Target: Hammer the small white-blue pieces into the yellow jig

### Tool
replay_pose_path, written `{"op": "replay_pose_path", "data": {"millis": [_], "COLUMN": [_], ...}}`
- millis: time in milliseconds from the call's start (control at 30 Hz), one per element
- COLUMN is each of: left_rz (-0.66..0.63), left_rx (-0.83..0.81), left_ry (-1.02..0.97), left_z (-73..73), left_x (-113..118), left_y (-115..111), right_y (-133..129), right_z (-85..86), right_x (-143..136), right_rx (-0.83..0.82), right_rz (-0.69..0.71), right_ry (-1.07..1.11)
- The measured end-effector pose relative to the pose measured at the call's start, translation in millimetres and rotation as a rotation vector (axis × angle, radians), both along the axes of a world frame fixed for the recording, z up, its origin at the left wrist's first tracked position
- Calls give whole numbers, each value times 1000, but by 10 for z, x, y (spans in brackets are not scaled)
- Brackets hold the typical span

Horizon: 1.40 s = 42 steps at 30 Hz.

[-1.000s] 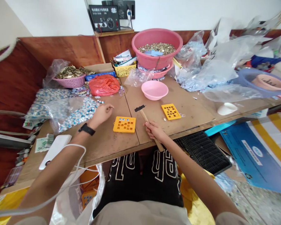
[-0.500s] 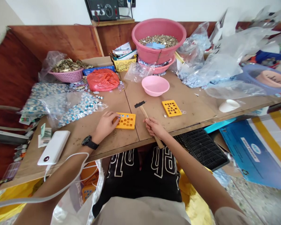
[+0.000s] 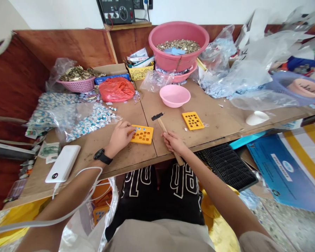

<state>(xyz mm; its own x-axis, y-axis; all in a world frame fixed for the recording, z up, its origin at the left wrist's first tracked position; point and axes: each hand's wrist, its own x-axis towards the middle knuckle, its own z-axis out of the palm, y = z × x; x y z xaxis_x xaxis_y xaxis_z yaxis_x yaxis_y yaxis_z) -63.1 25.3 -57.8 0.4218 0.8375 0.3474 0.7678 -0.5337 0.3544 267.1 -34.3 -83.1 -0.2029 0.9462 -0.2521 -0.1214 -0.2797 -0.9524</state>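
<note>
My right hand (image 3: 174, 142) is wrapped round the wooden handle of a small hammer (image 3: 162, 123), whose black head points away from me, just off the table. At the left end of a yellow plastic tray with square pockets (image 3: 144, 135), my left hand (image 3: 122, 134) has its fingertips bent together over the back row. A few small blue-and-white pieces (image 3: 139, 128) sit in that row; what the fingertips pinch, if anything, is hidden. To the right of the hammer lies a second yellow tray (image 3: 193, 120), its pockets looking dark.
Many small blue-and-white pieces (image 3: 90, 120) spill from a clear bag at left. Behind stand a pink bowl (image 3: 174, 96) and a big pink basin (image 3: 178, 29) of metal bits. A white power bank (image 3: 63, 164) with a cable lies near my left forearm.
The view has shifted slightly. My left hand stays at the tray's left end, its fingers a little more raised and bent. The right hand holds the hammer in the same place.
</note>
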Motion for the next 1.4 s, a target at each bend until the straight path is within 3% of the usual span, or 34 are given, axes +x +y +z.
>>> {"op": "replay_pose_path", "data": {"millis": [133, 267, 500, 667, 933, 1100, 1200, 1300, 1400], "left_rz": [22, -29, -77, -113, -188, -48, 65, 165, 205], "left_rx": [-48, -25, -41, -91, -63, -16, -3, -4, 43], "left_ry": [-78, 17, 45, -43, 72, -71, -268, -373, -410], "left_z": [-29, 5, 50, 27, 136, -5, -126, -193, -208], "left_x": [25, 8, -5, -27, 20, 11, -33, -79, -126], "left_y": [6, 69, 123, 100, 70, -71, -148, -174, -148], "right_y": [4, -7, -57, -101, -210, -272, -306, -306, -248], "right_z": [-30, -51, 30, 50, 85, 259, 350, 350, 297], "right_x": [-18, -32, -42, -43, -20, -96, -216, -321, -308], "right_rx": [9, 52, 455, 446, 531, 569, 587, 561, 523], "right_rz": [-3, 22, 150, 122, 130, 247, 192, 127, 179], "right_ry": [-32, -147, -588, -607, -724, -877, -838, -795, -814]}}
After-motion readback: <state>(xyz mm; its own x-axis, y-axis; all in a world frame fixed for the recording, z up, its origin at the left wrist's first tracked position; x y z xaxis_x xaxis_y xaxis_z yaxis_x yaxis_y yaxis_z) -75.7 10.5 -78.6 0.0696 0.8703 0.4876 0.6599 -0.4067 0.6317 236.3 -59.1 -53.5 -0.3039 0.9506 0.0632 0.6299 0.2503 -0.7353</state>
